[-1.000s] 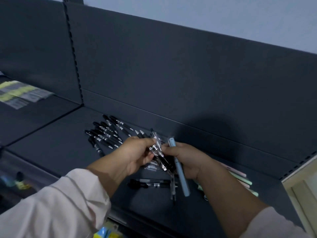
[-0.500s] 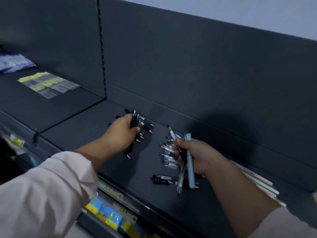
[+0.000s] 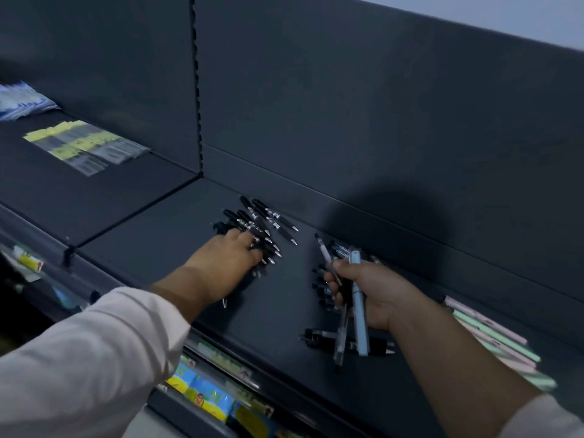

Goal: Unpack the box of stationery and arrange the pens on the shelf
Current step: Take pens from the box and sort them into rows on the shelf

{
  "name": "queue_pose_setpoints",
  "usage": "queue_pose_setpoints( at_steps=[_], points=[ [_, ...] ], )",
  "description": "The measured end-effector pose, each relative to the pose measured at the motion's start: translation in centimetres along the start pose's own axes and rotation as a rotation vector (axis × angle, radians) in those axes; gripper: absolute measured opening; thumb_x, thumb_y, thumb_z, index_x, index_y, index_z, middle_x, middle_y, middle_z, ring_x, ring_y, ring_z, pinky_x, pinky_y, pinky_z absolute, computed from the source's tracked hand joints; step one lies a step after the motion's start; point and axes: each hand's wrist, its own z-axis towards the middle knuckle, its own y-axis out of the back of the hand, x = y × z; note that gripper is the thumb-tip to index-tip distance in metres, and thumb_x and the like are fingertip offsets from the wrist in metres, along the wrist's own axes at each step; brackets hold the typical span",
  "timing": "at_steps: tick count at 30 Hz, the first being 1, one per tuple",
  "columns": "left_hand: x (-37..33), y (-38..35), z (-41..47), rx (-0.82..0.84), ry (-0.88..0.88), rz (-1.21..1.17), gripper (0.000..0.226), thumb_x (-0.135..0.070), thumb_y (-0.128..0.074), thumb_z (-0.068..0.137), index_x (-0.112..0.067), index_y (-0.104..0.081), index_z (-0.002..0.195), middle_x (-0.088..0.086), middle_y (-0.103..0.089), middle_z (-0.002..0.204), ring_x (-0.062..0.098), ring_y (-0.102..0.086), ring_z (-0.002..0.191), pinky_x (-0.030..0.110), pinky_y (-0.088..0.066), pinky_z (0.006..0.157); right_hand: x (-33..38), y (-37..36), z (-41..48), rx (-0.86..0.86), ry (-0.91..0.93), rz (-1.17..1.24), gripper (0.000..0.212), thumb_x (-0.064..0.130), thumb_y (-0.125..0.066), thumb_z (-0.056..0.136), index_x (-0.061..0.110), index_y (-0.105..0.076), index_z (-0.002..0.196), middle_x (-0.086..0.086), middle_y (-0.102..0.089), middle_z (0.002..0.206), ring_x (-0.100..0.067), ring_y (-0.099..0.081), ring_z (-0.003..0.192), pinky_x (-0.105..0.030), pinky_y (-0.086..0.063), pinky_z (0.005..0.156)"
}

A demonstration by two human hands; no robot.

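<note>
A group of black click pens (image 3: 268, 221) lies side by side on the dark shelf (image 3: 151, 238) near the back panel. My left hand (image 3: 226, 263) rests on the near end of that group, fingers spread over the pens, with one pen tip showing under the wrist. My right hand (image 3: 379, 295) grips a bundle: a light blue pen (image 3: 359, 314) and a few clear pens, ends pointing down. Under and behind that hand lie more clear pens (image 3: 324, 287) and a black pen (image 3: 376, 344) lying crosswise.
Pastel pink and green pens (image 3: 489, 335) lie at the right of the shelf. Yellow-labelled packets (image 3: 85, 147) and blue-white packs (image 3: 22, 99) sit on the shelf section to the left. Colourful packs (image 3: 205, 395) fill the shelf below. A slotted upright (image 3: 197, 90) divides the back panels.
My left hand took a black pen from the bundle, carried it left to the black pens and now lies flat on them. My right hand still grips the bundle.
</note>
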Motion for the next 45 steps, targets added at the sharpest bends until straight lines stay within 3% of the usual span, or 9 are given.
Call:
queue_pose_setpoints(
  at_steps=[9,14,17,20,23,27,30,33,45],
  points=[
    [-1.3,-0.3,1.3,-0.109,0.031,-0.195,0.048,-0.010,-0.047,0.085,-0.019,-0.046,0.132,0.004,-0.046,0.123,0.026,-0.041,0.118,0.034,-0.041,0.094,0.3,0.3,-0.2,0.052,0.000,0.063,0.022,-0.003,-0.045,0.091,0.010,-0.060,0.102,-0.006,-0.068,0.072,-0.014,-0.062,0.058,-0.023,-0.048,0.050],
    [-6.2,2.8,2.9,-0.223,0.219,-1.018,0.041,-0.027,-0.056,0.092,-0.019,-0.049,0.131,0.004,-0.059,0.111,0.020,-0.058,0.101,0.029,-0.046,0.091,0.5,1.5,-1.3,0.109,0.050,0.004,0.021,-0.005,-0.049,0.091,0.008,-0.060,0.103,-0.008,-0.071,0.079,-0.015,-0.065,0.064,-0.026,-0.050,0.055],
    [-8.7,4.7,4.0,-0.065,0.376,-1.612,0.030,-0.026,-0.057,0.093,-0.025,-0.049,0.121,0.002,-0.061,0.089,0.018,-0.059,0.072,0.028,-0.049,0.066,0.6,2.1,-2.3,0.121,0.075,-0.031,0.018,-0.004,-0.050,0.092,0.010,-0.060,0.097,-0.008,-0.071,0.077,-0.016,-0.066,0.065,-0.025,-0.050,0.057],
    [-9.9,5.4,4.7,-0.004,0.453,-1.825,0.007,-0.012,-0.054,0.094,-0.018,-0.050,0.094,0.006,-0.058,0.072,0.013,-0.052,0.051,0.020,-0.042,0.045,0.6,2.7,-3.2,0.104,0.084,-0.037,0.017,-0.004,-0.050,0.092,0.009,-0.061,0.096,-0.009,-0.071,0.079,-0.017,-0.067,0.064,-0.025,-0.052,0.055],
    [-10.0,5.1,5.1,0.002,0.536,-1.924,0.015,-0.007,-0.056,0.092,-0.014,-0.049,0.082,0.006,-0.060,0.068,0.009,-0.054,0.048,0.018,-0.044,0.044,0.8,4.0,-3.2,-0.033,0.139,0.134,0.018,-0.006,-0.052,0.091,0.006,-0.060,0.101,-0.009,-0.071,0.076,-0.017,-0.069,0.061,-0.027,-0.055,0.057],
    [-10.6,4.7,4.7,0.042,0.611,-1.978,0.016,-0.014,-0.066,0.086,-0.015,-0.051,0.080,0.005,-0.067,0.074,0.014,-0.060,0.062,0.020,-0.048,0.050,0.9,6.9,-2.1,-0.186,0.201,0.601,0.016,-0.003,-0.043,0.096,0.003,-0.056,0.101,-0.016,-0.066,0.092,-0.026,-0.065,0.079,-0.040,-0.053,0.084],
    [-12.5,4.7,4.4,0.131,0.564,-1.934,0.019,-0.015,-0.068,0.084,-0.018,-0.051,0.078,0.005,-0.070,0.080,0.019,-0.062,0.069,0.028,-0.046,0.064,0.5,7.7,-1.9,-0.182,0.195,0.801,0.016,-0.004,-0.042,0.097,0.001,-0.057,0.100,-0.017,-0.064,0.098,-0.031,-0.063,0.090,-0.041,-0.050,0.081],
    [-14.0,4.9,4.1,0.198,0.537,-1.992,0.018,-0.007,-0.065,0.085,-0.017,-0.052,0.076,0.006,-0.069,0.085,0.022,-0.065,0.067,0.030,-0.053,0.062,0.2,7.4,-1.9,-0.196,0.220,0.864,0.017,-0.002,-0.041,0.097,0.001,-0.058,0.099,-0.017,-0.065,0.097,-0.030,-0.064,0.088,-0.043,-0.050,0.086],
    [-13.1,3.9,4.6,0.137,0.488,-1.683,0.016,0.006,-0.057,0.087,-0.009,-0.058,0.080,0.007,-0.060,0.067,0.008,-0.059,0.049,0.016,-0.048,0.046,-0.1,11.9,-3.7,-0.425,0.308,0.289,0.018,0.030,-0.051,0.098,0.019,-0.052,0.111,-0.007,-0.063,0.103,-0.024,-0.062,0.091,-0.040,-0.052,0.078]
  ],
)
